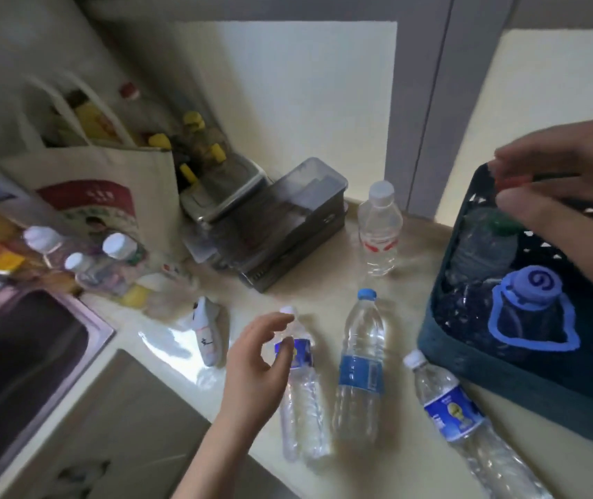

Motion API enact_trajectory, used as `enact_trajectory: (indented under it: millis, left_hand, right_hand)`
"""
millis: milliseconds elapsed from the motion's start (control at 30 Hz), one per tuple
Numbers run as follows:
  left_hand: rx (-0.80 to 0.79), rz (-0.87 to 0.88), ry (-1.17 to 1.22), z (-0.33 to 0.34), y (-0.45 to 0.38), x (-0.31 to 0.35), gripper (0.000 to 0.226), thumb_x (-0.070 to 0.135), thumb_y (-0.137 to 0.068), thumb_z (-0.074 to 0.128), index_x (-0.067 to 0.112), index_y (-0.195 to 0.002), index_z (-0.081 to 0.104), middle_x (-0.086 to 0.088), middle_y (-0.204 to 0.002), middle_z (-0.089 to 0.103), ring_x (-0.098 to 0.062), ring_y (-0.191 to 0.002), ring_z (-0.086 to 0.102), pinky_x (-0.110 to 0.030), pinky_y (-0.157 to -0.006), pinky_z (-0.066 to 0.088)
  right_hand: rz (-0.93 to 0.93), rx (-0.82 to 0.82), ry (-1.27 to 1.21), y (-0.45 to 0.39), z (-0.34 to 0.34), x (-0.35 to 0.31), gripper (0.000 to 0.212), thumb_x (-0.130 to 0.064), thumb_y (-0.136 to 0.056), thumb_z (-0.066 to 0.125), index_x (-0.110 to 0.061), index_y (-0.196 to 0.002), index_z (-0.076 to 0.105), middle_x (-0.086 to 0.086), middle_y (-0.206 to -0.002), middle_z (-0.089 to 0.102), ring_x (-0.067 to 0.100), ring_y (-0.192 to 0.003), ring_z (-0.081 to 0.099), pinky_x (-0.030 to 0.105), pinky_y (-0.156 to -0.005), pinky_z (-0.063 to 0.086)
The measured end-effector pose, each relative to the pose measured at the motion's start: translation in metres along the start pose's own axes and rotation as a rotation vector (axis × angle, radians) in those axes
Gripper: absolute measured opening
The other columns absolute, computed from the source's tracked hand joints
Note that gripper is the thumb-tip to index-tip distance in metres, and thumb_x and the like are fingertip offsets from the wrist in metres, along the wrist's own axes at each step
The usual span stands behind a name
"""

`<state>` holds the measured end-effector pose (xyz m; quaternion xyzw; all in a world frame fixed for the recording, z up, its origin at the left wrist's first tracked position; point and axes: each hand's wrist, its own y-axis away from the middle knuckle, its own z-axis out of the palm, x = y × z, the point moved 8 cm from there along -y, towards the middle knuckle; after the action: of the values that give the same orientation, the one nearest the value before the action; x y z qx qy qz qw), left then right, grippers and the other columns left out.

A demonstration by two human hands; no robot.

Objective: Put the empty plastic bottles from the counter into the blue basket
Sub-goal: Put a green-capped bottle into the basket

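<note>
Several clear empty bottles stand on the pale counter. My left hand (255, 358) is open, its thumb and fingers curved around the neck of a white-capped, blue-labelled bottle (302, 394) without closing on it. Beside that are a blue-capped bottle (359, 361), another blue-labelled bottle (449, 408) and, farther back, a red-labelled bottle (379, 228). The dark blue basket (503, 376) at the right holds a green-capped bottle (482, 246) and a purple-lidded bottle (532, 293). Above the basket, my right hand (568, 196) pinches a blurred red-capped bottle (511, 181), whose body is mostly hidden.
A steel sink (17, 354) lies at the left. Behind it stand a cloth tote bag (100, 181), a cluster of small capped bottles (107, 261) and a grey lidded box (287, 225). A small white object (205, 329) lies near my left hand.
</note>
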<state>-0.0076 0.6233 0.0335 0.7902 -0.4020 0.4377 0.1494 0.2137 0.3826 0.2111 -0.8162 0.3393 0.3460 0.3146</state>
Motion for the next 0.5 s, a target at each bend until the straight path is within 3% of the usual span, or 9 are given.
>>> enact_trajectory:
  millis: [67, 167, 233, 333, 500]
  left_hand:
    - [0.033, -0.067, 0.015, -0.007, 0.016, -0.012, 0.036, 0.006, -0.087, 0.070, 0.038, -0.103, 0.068, 0.018, -0.104, 0.072, -0.008, -0.101, 0.069, -0.034, -0.091, 0.054]
    - [0.016, -0.026, 0.094, -0.001, 0.031, 0.008, 0.021, 0.016, -0.087, 0.069, 0.028, -0.104, 0.071, 0.013, -0.103, 0.073, -0.011, -0.100, 0.070, -0.032, -0.089, 0.055]
    - [-0.032, 0.086, 0.134, 0.010, 0.035, 0.040, 0.021, 0.029, -0.086, 0.064, 0.028, -0.106, 0.070, 0.013, -0.105, 0.072, -0.012, -0.101, 0.069, -0.028, -0.088, 0.055]
    - [-0.117, 0.269, 0.191, 0.033, 0.035, 0.099, 0.024, 0.031, -0.085, 0.064, 0.027, -0.108, 0.070, 0.017, -0.109, 0.071, -0.004, -0.106, 0.067, -0.014, -0.089, 0.048]
    - [-0.346, 0.632, 0.407, 0.099, 0.066, 0.214, 0.022, 0.025, -0.089, 0.063, 0.014, -0.107, 0.068, 0.000, -0.111, 0.071, -0.013, -0.108, 0.068, -0.023, -0.094, 0.048]
  right_hand:
    - [-0.047, -0.095, 0.021, 0.008, 0.020, -0.028, 0.033, -0.066, -0.082, 0.056, -0.048, -0.110, 0.061, -0.024, -0.110, 0.068, 0.004, -0.099, 0.068, 0.023, -0.085, 0.054]
    - [-0.164, -0.114, 0.112, 0.029, 0.032, -0.052, 0.030, -0.046, -0.083, 0.061, -0.034, -0.111, 0.065, -0.033, -0.101, 0.060, -0.018, -0.097, 0.058, 0.000, -0.084, 0.040]
    - [-0.174, -0.092, 0.151, 0.045, 0.025, -0.048, 0.032, -0.041, -0.083, 0.062, -0.026, -0.110, 0.068, -0.031, -0.102, 0.060, -0.015, -0.097, 0.058, 0.001, -0.085, 0.040]
    - [-0.093, -0.004, 0.172, 0.075, -0.010, -0.029, 0.030, -0.034, -0.084, 0.068, -0.022, -0.112, 0.068, -0.016, -0.105, 0.069, 0.001, -0.096, 0.065, 0.014, -0.085, 0.048]
    - [0.124, 0.296, 0.166, 0.161, -0.098, 0.003, 0.027, -0.024, -0.083, 0.070, -0.023, -0.110, 0.068, -0.019, -0.108, 0.069, 0.002, -0.101, 0.067, 0.010, -0.084, 0.047]
